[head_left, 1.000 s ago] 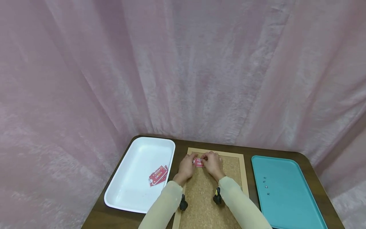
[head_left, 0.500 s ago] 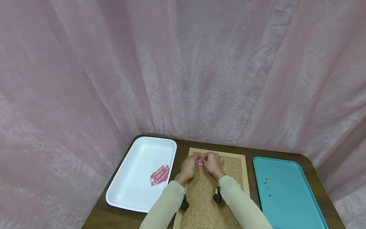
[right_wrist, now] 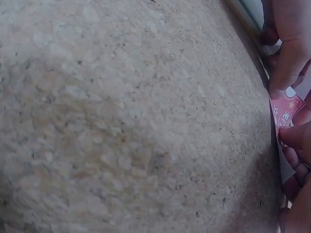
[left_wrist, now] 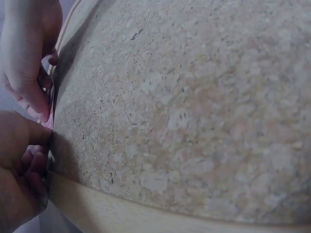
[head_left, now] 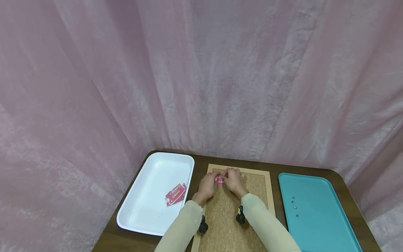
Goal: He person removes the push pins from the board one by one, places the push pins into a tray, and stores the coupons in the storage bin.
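A small red coupon [head_left: 221, 180] with white print lies at the far end of a wood-framed corkboard [head_left: 231, 217]. At its left end my left hand [head_left: 207, 185] holds it with thumb and fingers. My right hand [head_left: 233, 180] has thumb and finger drawn together at the coupon's right part, covering that end. In the right wrist view, a patterned corner of the coupon [right_wrist: 286, 104] shows between the left thumb above and the right thumb below. Both hands stay low over the cork in the left wrist view. Anything small under the right fingertips is hidden.
Left of the board stands a white tray [head_left: 151, 182] with a few overlapping red coupons [head_left: 175, 193]. To the right is a teal tray [head_left: 315, 206] bearing several small pins [head_left: 295, 207]. All stand on a dark wooden table [head_left: 201, 159] before a pink curtain [head_left: 201, 77].
My left hand has shifted slightly right, covering more of the coupon's left end. The right hand stays at the coupon's right part. The head view has moved a little.
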Demonstrator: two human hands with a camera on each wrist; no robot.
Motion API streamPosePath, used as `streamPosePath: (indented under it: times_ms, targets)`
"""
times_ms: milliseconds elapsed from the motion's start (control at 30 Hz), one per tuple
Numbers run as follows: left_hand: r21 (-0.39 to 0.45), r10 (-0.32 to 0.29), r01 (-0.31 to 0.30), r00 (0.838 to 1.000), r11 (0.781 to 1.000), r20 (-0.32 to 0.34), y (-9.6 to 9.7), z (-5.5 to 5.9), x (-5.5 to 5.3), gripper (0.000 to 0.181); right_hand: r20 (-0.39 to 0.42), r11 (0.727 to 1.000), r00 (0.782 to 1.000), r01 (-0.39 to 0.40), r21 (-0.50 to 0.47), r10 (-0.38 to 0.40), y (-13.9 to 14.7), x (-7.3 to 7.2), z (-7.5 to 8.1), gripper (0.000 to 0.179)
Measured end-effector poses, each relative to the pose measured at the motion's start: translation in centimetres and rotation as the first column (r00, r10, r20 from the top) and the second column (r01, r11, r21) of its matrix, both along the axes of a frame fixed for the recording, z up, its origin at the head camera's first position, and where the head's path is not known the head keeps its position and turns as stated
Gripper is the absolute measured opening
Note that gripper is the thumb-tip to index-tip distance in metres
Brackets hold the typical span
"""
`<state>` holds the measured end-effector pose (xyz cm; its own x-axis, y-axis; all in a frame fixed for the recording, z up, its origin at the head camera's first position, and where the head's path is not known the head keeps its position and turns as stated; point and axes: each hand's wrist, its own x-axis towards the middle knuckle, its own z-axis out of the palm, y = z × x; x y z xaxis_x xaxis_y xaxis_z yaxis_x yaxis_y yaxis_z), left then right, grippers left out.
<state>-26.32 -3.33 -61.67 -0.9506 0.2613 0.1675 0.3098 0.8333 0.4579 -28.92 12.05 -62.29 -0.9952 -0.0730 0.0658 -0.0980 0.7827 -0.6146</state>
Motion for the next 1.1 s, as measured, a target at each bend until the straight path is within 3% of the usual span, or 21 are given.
streamPosePath:
  times_ms: [400, 633, 1100]
  targets:
    - [0.001, 0.010, -0.010, 1.000, 1.000, 0.014, 0.01, -0.13, -0.01, 0.038, -0.029, 1.000, 1.000, -0.002, 0.010, 0.002, -0.01, 0.27, 0.12, 0.003]
    - [0.004, 0.010, -0.010, 1.000, 1.000, 0.017, 0.09, -0.32, -0.13, 0.038, -0.067, 1.000, 0.998, -0.020, -0.013, 0.020, 0.15, 0.05, -0.25, 0.008]
    - [0.023, 0.026, -0.026, 1.000, 0.999, -0.017, 0.23, -0.52, 0.03, 0.035, -0.052, 0.998, 0.997, -0.052, -0.036, 0.050, 0.48, -0.19, -0.29, 0.014]
